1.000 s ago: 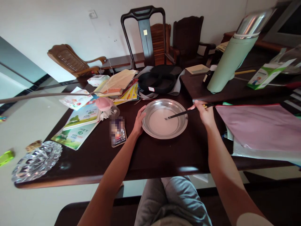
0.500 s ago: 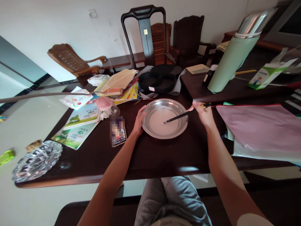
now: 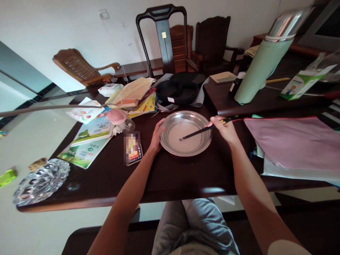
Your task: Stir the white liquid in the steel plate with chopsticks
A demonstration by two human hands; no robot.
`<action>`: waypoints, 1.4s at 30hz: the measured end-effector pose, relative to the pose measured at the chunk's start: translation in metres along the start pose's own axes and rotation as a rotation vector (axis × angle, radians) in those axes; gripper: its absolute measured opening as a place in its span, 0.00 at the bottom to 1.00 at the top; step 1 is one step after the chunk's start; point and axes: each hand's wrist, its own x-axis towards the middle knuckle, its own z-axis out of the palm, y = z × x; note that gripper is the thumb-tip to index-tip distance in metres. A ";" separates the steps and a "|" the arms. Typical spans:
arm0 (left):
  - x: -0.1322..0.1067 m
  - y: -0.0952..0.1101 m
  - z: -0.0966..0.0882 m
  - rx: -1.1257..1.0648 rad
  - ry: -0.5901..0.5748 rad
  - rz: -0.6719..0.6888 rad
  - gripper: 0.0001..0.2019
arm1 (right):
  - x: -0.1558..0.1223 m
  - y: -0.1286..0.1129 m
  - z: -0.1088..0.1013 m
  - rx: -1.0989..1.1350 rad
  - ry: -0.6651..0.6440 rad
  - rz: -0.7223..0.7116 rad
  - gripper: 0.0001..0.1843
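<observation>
Near the table's front edge, the left hand cups the pan's rim while the right hand pinches chopsticks, tips in smooth white batter, seemingly mid-stir.

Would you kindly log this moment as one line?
left hand: steadies metal plate | right hand: holds chopsticks, tips in white liquid

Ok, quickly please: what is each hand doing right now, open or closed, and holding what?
Left hand: open, resting against the rim of the round silver metal dish.
Right hand: closed on the dark chopsticks, tips in the dish.
</observation>
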 end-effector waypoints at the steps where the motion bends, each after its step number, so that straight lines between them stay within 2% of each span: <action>1: 0.000 0.000 0.000 -0.003 0.003 -0.001 0.36 | 0.000 0.000 0.002 -0.019 -0.030 -0.017 0.31; 3: 0.000 0.000 0.000 -0.011 0.004 -0.003 0.36 | 0.000 0.000 0.003 -0.055 -0.012 -0.050 0.30; 6: 0.001 -0.001 0.000 -0.015 -0.005 0.001 0.35 | 0.002 0.002 -0.004 -0.045 0.134 -0.039 0.31; 8: 0.001 -0.001 -0.001 -0.012 -0.007 0.004 0.35 | 0.002 0.002 -0.007 -0.002 0.173 -0.007 0.32; 10: 0.001 -0.001 -0.001 -0.004 -0.003 0.007 0.34 | 0.001 0.001 -0.005 0.017 0.122 0.011 0.33; 13: 0.001 -0.001 -0.001 0.000 0.001 0.003 0.34 | 0.000 -0.002 0.002 -0.013 -0.028 -0.002 0.32; 15: 0.001 -0.001 0.000 -0.006 0.000 -0.001 0.35 | 0.000 -0.002 0.003 -0.043 -0.043 -0.022 0.31; 19: 0.001 -0.001 -0.001 -0.001 -0.010 0.017 0.35 | 0.003 0.004 -0.006 -0.020 0.148 -0.008 0.31; 21: 0.001 -0.002 -0.001 0.009 -0.017 0.016 0.34 | 0.003 0.005 -0.009 0.013 0.182 0.008 0.32; 27: 0.000 -0.001 0.000 -0.022 0.006 0.002 0.35 | 0.001 0.000 0.002 -0.030 -0.081 -0.014 0.30; 28: 0.000 -0.001 0.000 -0.028 0.009 -0.002 0.36 | 0.001 0.000 0.002 -0.041 -0.074 -0.022 0.30; 33: 0.001 -0.001 0.000 -0.022 0.001 -0.003 0.35 | 0.003 -0.001 -0.008 -0.013 0.138 0.001 0.33; 35: 0.001 -0.001 -0.001 -0.011 -0.006 -0.001 0.34 | 0.002 -0.002 -0.007 0.003 0.103 0.021 0.33; 39: 0.001 -0.002 -0.001 -0.014 0.005 -0.002 0.35 | 0.000 -0.001 0.002 -0.018 -0.070 -0.003 0.31; 42: 0.001 -0.002 -0.001 -0.026 0.003 -0.004 0.36 | 0.001 0.002 0.001 -0.050 -0.007 -0.042 0.29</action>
